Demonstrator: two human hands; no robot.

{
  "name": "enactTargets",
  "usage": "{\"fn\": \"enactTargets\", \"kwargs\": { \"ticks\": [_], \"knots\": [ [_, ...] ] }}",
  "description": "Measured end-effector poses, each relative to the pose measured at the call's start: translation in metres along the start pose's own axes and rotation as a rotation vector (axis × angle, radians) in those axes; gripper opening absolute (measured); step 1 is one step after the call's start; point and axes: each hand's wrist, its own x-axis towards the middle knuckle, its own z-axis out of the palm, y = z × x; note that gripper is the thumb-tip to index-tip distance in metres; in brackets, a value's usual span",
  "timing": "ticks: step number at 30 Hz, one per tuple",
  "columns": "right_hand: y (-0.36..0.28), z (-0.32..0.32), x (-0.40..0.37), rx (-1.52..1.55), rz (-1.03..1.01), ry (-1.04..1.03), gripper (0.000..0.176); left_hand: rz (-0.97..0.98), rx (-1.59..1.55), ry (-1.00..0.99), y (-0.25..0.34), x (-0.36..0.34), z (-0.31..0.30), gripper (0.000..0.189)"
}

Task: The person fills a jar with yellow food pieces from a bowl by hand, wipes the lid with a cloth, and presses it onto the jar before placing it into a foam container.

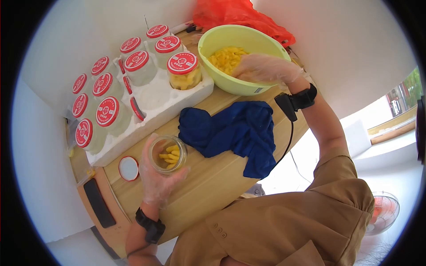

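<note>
My left hand, in a clear plastic glove, is wrapped around an open glass jar. Inside the jar lie several yellow finger-shaped food pieces. A jar lid rests beside that hand, its white inner side up. My right hand, also gloved, reaches into a pale green bowl at the heap of yellow pieces. Its fingertips are partly hidden against the pieces, so I cannot see whether they grip any.
A white foam tray holds several red-lidded jars; one filled jar has yellow pieces inside. A blue cloth lies mid-table. Behind the bowl is a red plastic bag. A dark phone-like slab sits left.
</note>
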Motion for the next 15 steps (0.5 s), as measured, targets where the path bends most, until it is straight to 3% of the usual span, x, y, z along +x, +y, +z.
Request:
{"fn": "enactTargets", "kwargs": {
  "ticks": [6,9,15],
  "knots": [
    [0.027,0.0,-0.006,-0.327,0.275,0.218,0.03,-0.018,-0.014,-0.018,-0.002,-0.001,-0.001,0.106],
    [0.036,-0.005,-0.018,-0.074,0.22,0.347,0.029,-0.044,-0.027,-0.007,-0.002,-0.003,-0.001,0.107],
    [-0.017,-0.024,-0.012,0.125,0.08,-0.168,0.022,-0.058,-0.028,-0.029,-0.01,-0.006,-0.001,0.111]
  ]
}}
